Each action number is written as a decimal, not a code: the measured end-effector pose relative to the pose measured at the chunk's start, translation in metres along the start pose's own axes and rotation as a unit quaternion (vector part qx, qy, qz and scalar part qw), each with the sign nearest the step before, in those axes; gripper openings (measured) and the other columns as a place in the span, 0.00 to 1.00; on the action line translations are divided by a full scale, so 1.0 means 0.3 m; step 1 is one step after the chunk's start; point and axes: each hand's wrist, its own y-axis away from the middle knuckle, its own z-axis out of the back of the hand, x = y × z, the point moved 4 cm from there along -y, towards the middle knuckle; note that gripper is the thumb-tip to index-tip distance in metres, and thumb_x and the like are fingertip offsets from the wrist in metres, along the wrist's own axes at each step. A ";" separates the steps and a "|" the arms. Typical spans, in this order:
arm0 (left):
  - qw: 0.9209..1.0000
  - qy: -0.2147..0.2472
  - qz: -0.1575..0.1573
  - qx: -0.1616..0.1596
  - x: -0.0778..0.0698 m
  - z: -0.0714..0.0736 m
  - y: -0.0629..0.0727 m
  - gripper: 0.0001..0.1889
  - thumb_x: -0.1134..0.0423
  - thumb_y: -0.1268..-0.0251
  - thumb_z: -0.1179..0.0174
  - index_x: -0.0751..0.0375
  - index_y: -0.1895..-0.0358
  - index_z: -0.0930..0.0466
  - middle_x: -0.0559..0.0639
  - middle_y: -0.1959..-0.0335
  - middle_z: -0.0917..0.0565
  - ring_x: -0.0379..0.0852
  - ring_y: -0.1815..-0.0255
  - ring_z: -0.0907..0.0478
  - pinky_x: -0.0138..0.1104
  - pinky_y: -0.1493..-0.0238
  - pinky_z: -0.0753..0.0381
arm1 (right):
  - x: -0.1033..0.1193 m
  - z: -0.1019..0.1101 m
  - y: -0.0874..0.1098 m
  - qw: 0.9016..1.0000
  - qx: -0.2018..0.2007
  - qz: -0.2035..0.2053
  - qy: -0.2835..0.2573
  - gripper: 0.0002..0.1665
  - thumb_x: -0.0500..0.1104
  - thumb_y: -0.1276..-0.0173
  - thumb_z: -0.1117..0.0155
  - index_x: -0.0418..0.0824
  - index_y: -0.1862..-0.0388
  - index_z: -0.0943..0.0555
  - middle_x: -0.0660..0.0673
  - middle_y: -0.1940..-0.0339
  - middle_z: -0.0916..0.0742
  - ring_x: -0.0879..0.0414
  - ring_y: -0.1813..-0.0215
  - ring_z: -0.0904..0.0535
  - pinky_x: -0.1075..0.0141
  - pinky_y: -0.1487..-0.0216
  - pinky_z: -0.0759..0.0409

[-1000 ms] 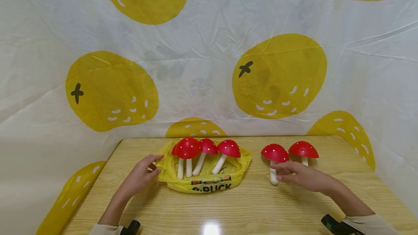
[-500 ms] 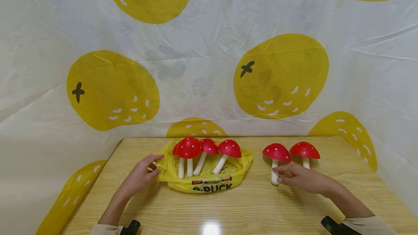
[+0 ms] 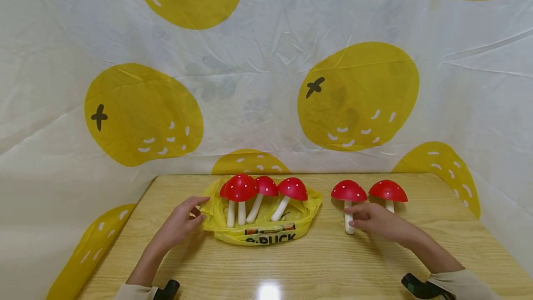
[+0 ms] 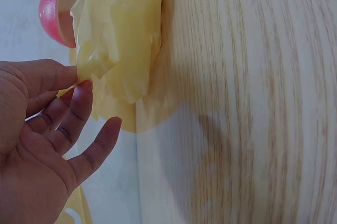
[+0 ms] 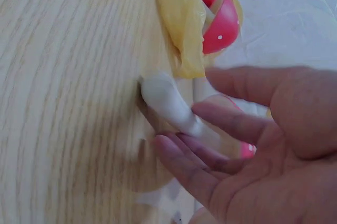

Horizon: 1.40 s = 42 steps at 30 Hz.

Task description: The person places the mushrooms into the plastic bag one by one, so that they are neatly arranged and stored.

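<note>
In the left wrist view, the thumb and forefinger of my left hand (image 4: 39,119) pinch the edge of a yellow plastic bag (image 4: 131,34). The bag lies spread on the table, with several red-capped toy mushrooms (image 3: 240,188) on it. To the right, a toy mushroom with a white-dotted red cap (image 3: 349,191) has my right hand (image 3: 383,223) at its white stem (image 5: 168,100). The fingers are loosely extended at the stem, and the thumb stands apart from it in the right wrist view. Contact beneath is partly hidden.
One more red toy mushroom (image 3: 388,190) lies just behind my right hand, its stem partly covered. The wooden table (image 3: 266,267) ends at a pale cloth backdrop (image 3: 258,119) printed with yellow fruit.
The mushroom at my right hand has shifted slightly left and straightened, and that hand has moved a little left and away from me. My left hand stays at the bag.
</note>
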 end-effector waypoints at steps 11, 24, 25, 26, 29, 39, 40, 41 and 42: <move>1.000 0.003 0.011 0.005 0.000 -0.004 -0.003 0.25 0.74 0.32 0.38 0.66 0.32 0.26 0.57 0.42 0.21 0.45 0.58 0.23 0.33 0.57 0.18 | -0.030 0.024 -0.020 0.995 -0.069 -0.036 -0.058 0.23 0.37 0.30 0.32 0.26 0.40 0.22 0.34 0.46 0.18 0.49 0.52 0.19 0.62 0.55 0.14; 1.000 0.011 0.021 0.007 -0.001 -0.004 -0.003 0.25 0.74 0.32 0.38 0.66 0.32 0.26 0.57 0.42 0.21 0.45 0.58 0.23 0.33 0.58 0.19 | -0.018 0.023 -0.039 0.992 -0.092 -0.039 -0.071 0.23 0.36 0.31 0.33 0.26 0.40 0.22 0.37 0.51 0.15 0.50 0.56 0.21 0.67 0.58 0.16; 1.000 0.011 0.020 0.007 -0.001 -0.004 -0.003 0.25 0.74 0.31 0.38 0.66 0.32 0.26 0.57 0.42 0.21 0.45 0.58 0.23 0.33 0.58 0.19 | -0.017 0.022 -0.040 0.992 -0.093 -0.034 -0.076 0.23 0.36 0.31 0.33 0.26 0.40 0.22 0.37 0.51 0.15 0.50 0.56 0.21 0.67 0.59 0.16; 1.000 0.011 0.020 0.007 0.000 -0.004 -0.003 0.25 0.74 0.31 0.38 0.66 0.32 0.26 0.57 0.42 0.21 0.45 0.58 0.23 0.33 0.58 0.19 | -0.014 0.022 -0.040 0.992 -0.093 -0.029 -0.080 0.23 0.36 0.31 0.33 0.26 0.41 0.22 0.37 0.51 0.15 0.50 0.57 0.21 0.67 0.59 0.16; 1.000 0.012 0.021 0.007 0.001 -0.004 -0.004 0.25 0.74 0.31 0.38 0.66 0.32 0.26 0.57 0.42 0.21 0.45 0.58 0.23 0.33 0.58 0.19 | -0.005 0.022 -0.040 0.991 -0.095 -0.020 -0.088 0.22 0.35 0.31 0.32 0.26 0.42 0.22 0.36 0.51 0.16 0.49 0.56 0.21 0.65 0.58 0.15; 1.000 0.008 0.023 0.006 -0.003 -0.005 -0.001 0.25 0.74 0.31 0.38 0.66 0.32 0.26 0.57 0.42 0.22 0.45 0.58 0.23 0.33 0.58 0.18 | 0.038 0.018 -0.049 0.989 -0.105 -0.023 -0.098 0.23 0.38 0.33 0.30 0.29 0.42 0.22 0.37 0.50 0.16 0.48 0.55 0.19 0.61 0.56 0.14; 1.000 0.009 0.025 0.007 -0.003 -0.005 -0.001 0.25 0.74 0.31 0.38 0.66 0.31 0.26 0.57 0.42 0.22 0.45 0.58 0.23 0.33 0.57 0.18 | 0.044 0.018 -0.050 0.989 -0.107 -0.023 -0.102 0.23 0.38 0.33 0.29 0.30 0.42 0.22 0.37 0.50 0.16 0.48 0.55 0.19 0.61 0.56 0.14; 1.000 0.009 0.025 0.007 -0.003 -0.005 -0.001 0.25 0.74 0.31 0.38 0.66 0.31 0.26 0.57 0.42 0.22 0.45 0.58 0.23 0.33 0.57 0.19 | 0.048 0.017 -0.052 0.988 -0.110 -0.020 -0.105 0.23 0.39 0.32 0.30 0.30 0.43 0.22 0.37 0.51 0.16 0.48 0.56 0.19 0.61 0.56 0.14; 1.000 0.008 0.026 0.007 -0.004 -0.005 -0.001 0.25 0.74 0.31 0.38 0.66 0.31 0.26 0.57 0.42 0.22 0.45 0.58 0.23 0.33 0.57 0.19 | 0.053 0.017 -0.053 0.988 -0.112 -0.016 -0.108 0.22 0.39 0.32 0.30 0.30 0.43 0.22 0.37 0.51 0.16 0.48 0.56 0.19 0.61 0.55 0.14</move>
